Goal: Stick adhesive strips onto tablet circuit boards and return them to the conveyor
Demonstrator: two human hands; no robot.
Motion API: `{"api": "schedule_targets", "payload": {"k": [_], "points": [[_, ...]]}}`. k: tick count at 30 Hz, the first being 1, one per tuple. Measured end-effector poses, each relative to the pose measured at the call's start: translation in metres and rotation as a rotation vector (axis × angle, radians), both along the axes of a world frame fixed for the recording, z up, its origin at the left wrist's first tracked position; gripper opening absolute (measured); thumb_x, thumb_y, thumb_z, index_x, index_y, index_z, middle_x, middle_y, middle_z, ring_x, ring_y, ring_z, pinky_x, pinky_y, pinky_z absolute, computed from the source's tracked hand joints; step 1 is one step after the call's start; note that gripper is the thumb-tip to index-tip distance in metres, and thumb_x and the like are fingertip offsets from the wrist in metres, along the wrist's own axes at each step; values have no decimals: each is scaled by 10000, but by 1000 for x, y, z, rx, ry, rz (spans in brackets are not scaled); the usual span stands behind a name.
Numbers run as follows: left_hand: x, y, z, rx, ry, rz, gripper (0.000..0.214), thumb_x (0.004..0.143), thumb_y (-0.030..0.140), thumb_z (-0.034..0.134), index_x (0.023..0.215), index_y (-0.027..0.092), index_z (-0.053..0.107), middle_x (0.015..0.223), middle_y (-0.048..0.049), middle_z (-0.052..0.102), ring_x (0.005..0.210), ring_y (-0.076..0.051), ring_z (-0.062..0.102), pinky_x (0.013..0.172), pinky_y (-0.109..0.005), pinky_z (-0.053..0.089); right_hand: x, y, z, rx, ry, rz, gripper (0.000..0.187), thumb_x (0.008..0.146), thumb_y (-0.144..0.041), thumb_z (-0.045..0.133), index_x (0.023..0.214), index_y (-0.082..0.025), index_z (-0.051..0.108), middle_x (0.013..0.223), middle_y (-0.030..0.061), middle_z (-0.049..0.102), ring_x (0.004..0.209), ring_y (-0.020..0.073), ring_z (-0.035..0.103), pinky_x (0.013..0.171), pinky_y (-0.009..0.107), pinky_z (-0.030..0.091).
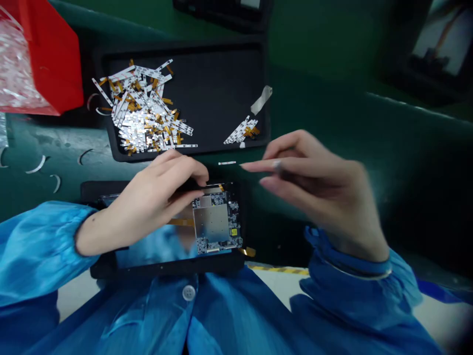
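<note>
My left hand (158, 190) reaches over an opened tablet-like device (148, 246) with a green-blue circuit board (234, 212) and a metal shield plate (211, 223). Its thumb and fingers come close together at the board's upper edge, beside a thin strip with an orange tail (221, 188); what lies between the fingertips is hidden. To the right of the device, my right hand (314, 177) hangs above the table, slightly blurred. Its index finger points left at a small white strip (226, 162) lying on the table, with the thumb apart below. A small grey spot shows on that finger.
A black tray (207, 64) behind holds a heap of white flex strips (144, 113), a smaller bunch (242, 130) and a piece of pale tape (261, 100). At left stands a red bin (59, 64) with clear plastic. Curled white scraps (36, 165) lie on the green table.
</note>
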State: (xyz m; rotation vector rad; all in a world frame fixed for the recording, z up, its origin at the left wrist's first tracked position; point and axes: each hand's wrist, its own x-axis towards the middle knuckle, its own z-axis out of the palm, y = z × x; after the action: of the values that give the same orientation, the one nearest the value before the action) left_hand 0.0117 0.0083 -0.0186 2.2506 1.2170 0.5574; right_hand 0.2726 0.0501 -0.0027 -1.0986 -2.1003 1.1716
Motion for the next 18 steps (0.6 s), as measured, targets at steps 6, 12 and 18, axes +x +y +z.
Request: {"api": "schedule_targets", "payload": {"k": [6, 12, 18], "points": [[9, 6, -1, 71, 107, -39, 105, 1011, 128, 469, 1057, 158, 559, 961, -44, 667, 895, -199, 614, 785, -331, 516, -2, -3, 1, -52, 143, -220, 182, 959, -334, 672, 805, -321, 770, 791, 40, 598, 834, 222, 638, 616, 363, 533], [13, -6, -4, 241, 309, -70, 237, 978, 65, 462, 1194, 107, 550, 981, -107, 635, 864, -248, 540, 710, -385, 455, -20, 6, -22, -484, 345, -259, 197, 1002, -341, 597, 832, -250, 560, 735, -20, 636, 462, 122, 580, 366, 282, 440], [14, -6, -6, 136, 124, -97, 260, 982, 40, 470, 1226, 107, 529, 1123, -107, 637, 1010, -238, 576, 844, -379, 507, -22, 7, -27, -535, 366, -101, 266, 919, -275, 724, 1021, -272, 478, 801, -60, 691, 664, 171, 752, 558, 305, 645]]}}
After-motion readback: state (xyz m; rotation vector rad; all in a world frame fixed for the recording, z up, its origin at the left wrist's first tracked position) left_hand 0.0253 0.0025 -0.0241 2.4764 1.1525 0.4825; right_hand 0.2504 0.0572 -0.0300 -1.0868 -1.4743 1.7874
